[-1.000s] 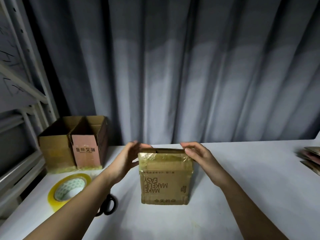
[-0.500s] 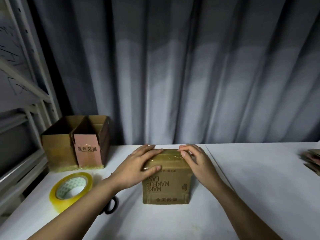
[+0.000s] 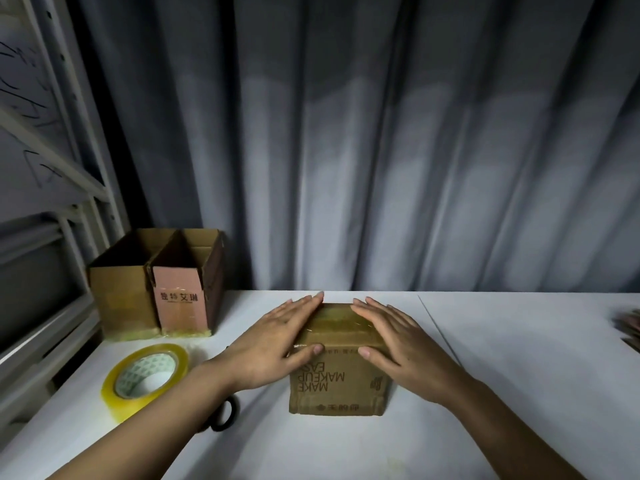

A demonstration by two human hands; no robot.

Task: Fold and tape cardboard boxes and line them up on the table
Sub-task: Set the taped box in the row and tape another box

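Observation:
A small brown cardboard box printed "MAKE MAKEUP EASY" upside down stands in the middle of the white table, its top sealed with clear tape. My left hand lies flat on the left half of the top, fingers straight, thumb over the front edge. My right hand presses the right half the same way. Two open-topped boxes, a plain brown box and a pink-fronted box, stand side by side at the back left.
A roll of yellowish clear tape lies left of the box. Black scissors peek out under my left forearm. Flat cardboard pieces sit at the right edge. A metal shelf stands on the left, a grey curtain behind.
The box was tipped down onto the table. My hands went from gripping its upper edges to lying flat on the taped top, sliding apart toward its sides.

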